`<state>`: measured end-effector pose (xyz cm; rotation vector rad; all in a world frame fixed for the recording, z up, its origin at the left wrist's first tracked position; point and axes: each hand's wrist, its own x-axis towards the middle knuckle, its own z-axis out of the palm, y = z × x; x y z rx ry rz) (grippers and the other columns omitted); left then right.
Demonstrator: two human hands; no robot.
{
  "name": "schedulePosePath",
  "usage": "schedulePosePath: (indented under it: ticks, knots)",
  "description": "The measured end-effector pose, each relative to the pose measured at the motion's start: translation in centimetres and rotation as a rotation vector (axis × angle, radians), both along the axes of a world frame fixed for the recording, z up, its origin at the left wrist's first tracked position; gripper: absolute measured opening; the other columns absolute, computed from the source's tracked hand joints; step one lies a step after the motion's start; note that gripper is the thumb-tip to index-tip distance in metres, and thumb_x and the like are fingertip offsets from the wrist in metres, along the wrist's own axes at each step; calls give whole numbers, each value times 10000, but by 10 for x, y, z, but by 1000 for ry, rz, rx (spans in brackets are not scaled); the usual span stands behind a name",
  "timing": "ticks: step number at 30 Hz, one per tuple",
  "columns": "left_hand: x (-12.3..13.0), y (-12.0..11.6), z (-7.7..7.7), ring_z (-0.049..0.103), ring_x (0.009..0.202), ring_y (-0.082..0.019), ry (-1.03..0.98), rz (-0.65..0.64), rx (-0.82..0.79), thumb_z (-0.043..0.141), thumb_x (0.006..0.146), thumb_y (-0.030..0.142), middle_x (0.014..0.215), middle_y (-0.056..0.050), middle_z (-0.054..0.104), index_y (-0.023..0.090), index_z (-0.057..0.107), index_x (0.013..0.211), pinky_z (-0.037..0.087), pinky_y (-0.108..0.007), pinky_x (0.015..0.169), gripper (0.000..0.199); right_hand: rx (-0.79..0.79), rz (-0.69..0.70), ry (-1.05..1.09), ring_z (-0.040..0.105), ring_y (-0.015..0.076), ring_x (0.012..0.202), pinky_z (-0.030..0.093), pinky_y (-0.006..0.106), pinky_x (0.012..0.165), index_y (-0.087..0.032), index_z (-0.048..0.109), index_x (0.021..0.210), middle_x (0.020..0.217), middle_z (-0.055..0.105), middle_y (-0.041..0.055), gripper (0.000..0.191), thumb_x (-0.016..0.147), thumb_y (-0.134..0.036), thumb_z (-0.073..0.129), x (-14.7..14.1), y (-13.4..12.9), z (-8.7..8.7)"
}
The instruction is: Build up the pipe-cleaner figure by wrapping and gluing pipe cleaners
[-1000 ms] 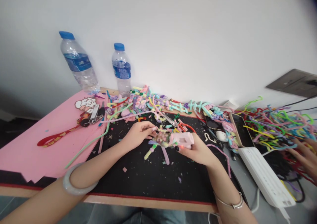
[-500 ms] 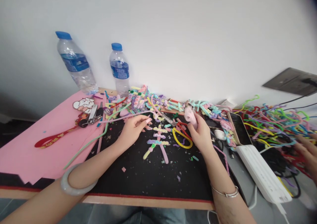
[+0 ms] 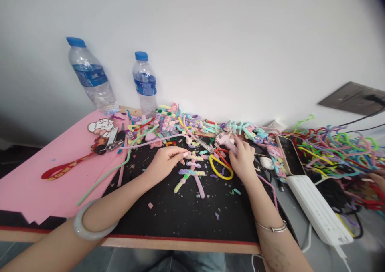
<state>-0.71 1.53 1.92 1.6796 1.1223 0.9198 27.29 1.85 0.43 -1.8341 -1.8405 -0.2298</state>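
Observation:
Pipe-cleaner pieces in yellow, pink and purple form a small branching figure [image 3: 192,166] lying flat on a black mat [image 3: 180,220]. At its upper left end, my left hand [image 3: 168,160] is closed in a pinch, thumb and forefinger on the tip. My right hand [image 3: 243,158] curls round a pink device [image 3: 224,140], which looks like a glue gun, low over the back of the mat. Between the figure and that hand lie scissors [image 3: 221,168] with yellow and red handles, blades toward the back left.
Colourful pipe-cleaner pieces [image 3: 168,121] line the wall. Two water bottles [image 3: 146,83] stand behind; pink sheets [image 3: 69,144] hold a keychain [image 3: 110,140]. Rightward are a phone [image 3: 290,156], a white power strip [image 3: 319,210], a pipe-cleaner heap [image 3: 339,148] and another person's hand [image 3: 379,182].
My right hand has lowered the pink device toward the mat and tilted it over. My left hand has shifted right onto the figure's tip. The other person's hand has moved toward the right edge.

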Motion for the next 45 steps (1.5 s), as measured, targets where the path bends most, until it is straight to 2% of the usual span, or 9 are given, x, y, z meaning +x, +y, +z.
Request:
schedulePosePath:
  ticks: [2, 4, 7, 11, 15, 20, 29, 37, 45]
  knots:
    - [0, -1, 1, 593, 588, -153, 41, -33, 33, 526, 866, 326, 644, -16, 648, 163, 711, 857, 446, -235, 601, 247, 113, 70, 57, 483, 311, 1085, 374, 483, 945, -139, 592, 1159, 1128, 558, 163, 345, 834, -214, 503, -11, -6, 11]
    - [1, -3, 1, 564, 545, -134, 72, -90, 77, 514, 882, 313, 611, -2, 610, 164, 711, 850, 428, -226, 588, 249, 164, 220, 144, 506, 269, 1065, 403, 430, 940, -183, 638, 1052, 1092, 570, 123, 228, 859, -210, 519, -26, -16, 21]
    - [2, -5, 0, 552, 557, -114, 94, -174, 144, 510, 898, 292, 674, -5, 608, 168, 711, 849, 423, -213, 603, 241, 134, 489, 205, 550, 228, 978, 468, 382, 839, -230, 659, 978, 1025, 575, 87, 165, 879, -188, 533, -52, -31, 31]
    - [4, -6, 0, 557, 604, -112, 113, -252, 198, 486, 915, 242, 686, -6, 600, 163, 699, 866, 429, -200, 624, 233, 122, 680, 247, 554, 214, 955, 480, 379, 807, -227, 660, 980, 1001, 571, 76, 170, 873, -136, 563, -72, -42, 30]
    - [4, -8, 1, 570, 647, -104, 108, -285, 212, 479, 908, 171, 803, -18, 632, 165, 681, 914, 441, -187, 639, 202, 69, 711, 279, 549, 207, 956, 485, 365, 796, -215, 666, 975, 1017, 561, 79, 180, 872, -111, 561, -74, -43, 26]
    - [4, -8, 2, 572, 643, -103, 110, -295, 190, 481, 911, 195, 840, -23, 645, 166, 675, 904, 453, -184, 637, 197, 75, 726, 306, 548, 200, 952, 478, 347, 793, -200, 666, 941, 1007, 558, 79, 153, 865, -104, 576, -73, -44, 24]
    - [4, -8, 0, 498, 489, -60, 97, -280, 125, 457, 921, 210, 773, 1, 598, 148, 671, 896, 432, -196, 600, 224, 45, 737, 371, 562, 203, 940, 476, 352, 788, -192, 671, 860, 984, 575, 77, 118, 856, -104, 592, -78, -45, 19]
    - [0, -1, 0, 518, 483, -98, 117, -94, 124, 414, 944, 289, 562, 35, 521, 126, 643, 832, 395, -215, 571, 302, -62, 823, 364, 539, 214, 1011, 476, 379, 838, -217, 675, 842, 1055, 551, 72, 106, 857, -139, 603, -83, -53, 24]
    - [2, -2, -3, 501, 504, -93, 129, -134, 124, 416, 941, 294, 635, 20, 540, 139, 641, 792, 393, -210, 565, 311, -126, 913, 221, 490, 228, 1113, 426, 418, 939, -202, 648, 845, 1120, 541, 78, 118, 887, -151, 550, -95, -57, 18]
